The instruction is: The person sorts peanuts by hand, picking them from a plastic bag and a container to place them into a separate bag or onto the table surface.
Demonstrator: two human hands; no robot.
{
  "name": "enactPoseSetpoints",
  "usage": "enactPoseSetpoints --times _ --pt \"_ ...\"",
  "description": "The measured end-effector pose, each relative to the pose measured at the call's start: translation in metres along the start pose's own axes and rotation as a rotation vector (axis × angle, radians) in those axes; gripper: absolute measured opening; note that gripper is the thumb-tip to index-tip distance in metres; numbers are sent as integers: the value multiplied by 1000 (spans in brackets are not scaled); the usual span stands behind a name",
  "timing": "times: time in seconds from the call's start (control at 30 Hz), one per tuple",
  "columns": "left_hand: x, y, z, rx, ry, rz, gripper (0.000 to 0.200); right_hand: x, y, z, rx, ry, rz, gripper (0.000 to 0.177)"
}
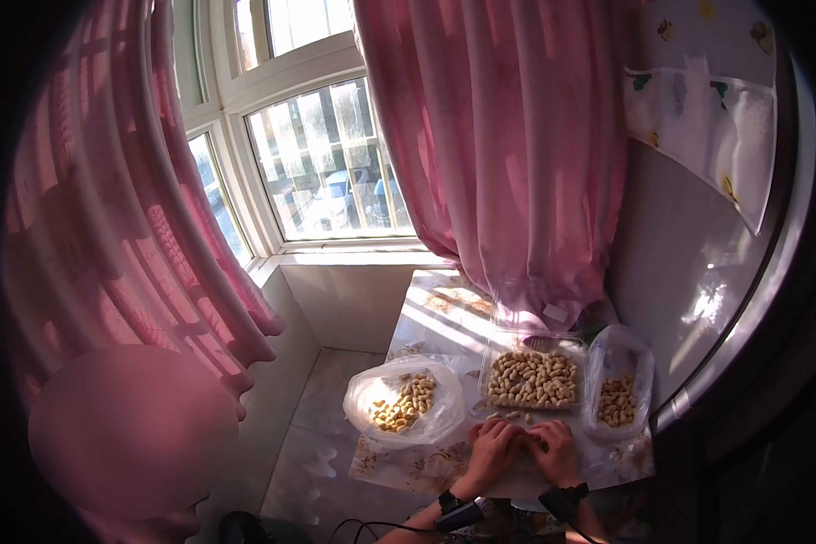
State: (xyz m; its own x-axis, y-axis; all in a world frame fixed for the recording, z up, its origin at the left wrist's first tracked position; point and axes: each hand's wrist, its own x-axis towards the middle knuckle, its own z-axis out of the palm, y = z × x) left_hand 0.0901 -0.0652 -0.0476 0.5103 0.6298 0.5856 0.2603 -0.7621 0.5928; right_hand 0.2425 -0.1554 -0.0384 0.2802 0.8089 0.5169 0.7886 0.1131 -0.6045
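Observation:
My left hand (493,448) and my right hand (554,448) meet at the near side of the table, fingers bent inward and fingertips close together. Whatever they pinch is too small and covered to make out. Just beyond the fingers lie a few loose peanuts (513,415) in their shells. Behind these stands a clear plastic box (488,399) filled with unshelled peanuts (532,377). To the left an open white plastic bag (449,410) holds more peanuts (404,404). Another clear bag (642,367), right of the box, also has peanuts (616,402) inside.
The flower-patterned table (431,331) stands against a pink curtain (508,163) at the back. A grey panel (671,245) rises close on the right. A window (331,163) is at the far left. Dark cables (363,524) run by my wrists.

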Motion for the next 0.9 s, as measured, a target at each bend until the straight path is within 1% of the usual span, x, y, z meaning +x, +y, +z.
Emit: enactPoseSetpoints --times 0.23,0.37,0.43,0.47,0.57,0.67,0.73,0.8,0.83,0.9 --pt "-1 -3 2 -8 32 2 17 1 0 0 7 15 -11 13" --pt "0 -3 3 -31 49 -4 17 2 -3 -2 14 5 -26 15" --pt "0 -2 4 -44 109 -37 16 1 -6 -4 30 20 -24 19" --pt "0 -2 4 -47 101 -45 16 1 -5 -4 30 14 -13 19" --pt "2 -1 1 -48 120 -40 14 1 -5 -2 57 56 -24 27" --pt "4 2 -2 -94 131 -57 14 1 -4 -4 58 48 -12 27" --pt "2 -1 0 -113 94 -82 13 0 -7 -6 46 39 1 25" --pt "3 -2 0 -102 101 -41 13 1 -6 -6 30 51 -34 23" --pt "3 -2 0 -99 94 -40 14 2 -8 -7 42 49 -24 20" --pt "3 -2 -1 -107 91 -37 15 1 -6 -6 54 46 -25 19"
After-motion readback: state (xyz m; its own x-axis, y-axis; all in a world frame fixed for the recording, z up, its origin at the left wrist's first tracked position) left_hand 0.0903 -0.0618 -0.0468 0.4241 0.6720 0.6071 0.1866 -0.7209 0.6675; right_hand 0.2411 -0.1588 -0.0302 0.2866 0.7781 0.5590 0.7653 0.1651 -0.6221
